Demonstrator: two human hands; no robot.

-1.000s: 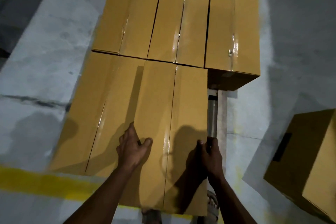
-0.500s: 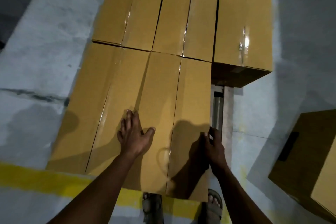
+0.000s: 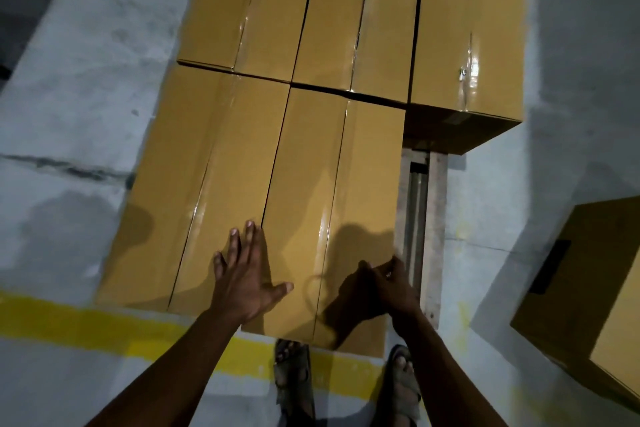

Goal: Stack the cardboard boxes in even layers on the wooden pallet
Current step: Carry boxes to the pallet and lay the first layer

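Several taped brown cardboard boxes lie in one layer on the wooden pallet (image 3: pixel 437 218), whose bare slats show at the near right. The nearest box (image 3: pixel 332 191) sits beside a left box (image 3: pixel 194 184); three more boxes (image 3: pixel 346 21) fill the far row. My left hand (image 3: pixel 244 274) lies flat with spread fingers over the seam between the two near boxes. My right hand (image 3: pixel 393 284) curls on the nearest box's right edge, fingers partly hidden.
A loose cardboard box (image 3: pixel 588 298) stands on the grey concrete floor at the right. A yellow floor line (image 3: pixel 86 322) runs under the pallet's near edge. My two sandalled feet (image 3: pixel 294 378) stand just behind that line.
The nearest box has slid forward, closing up against the far row. My left hand has flattened and opened on top; my right hand stays at the right edge.
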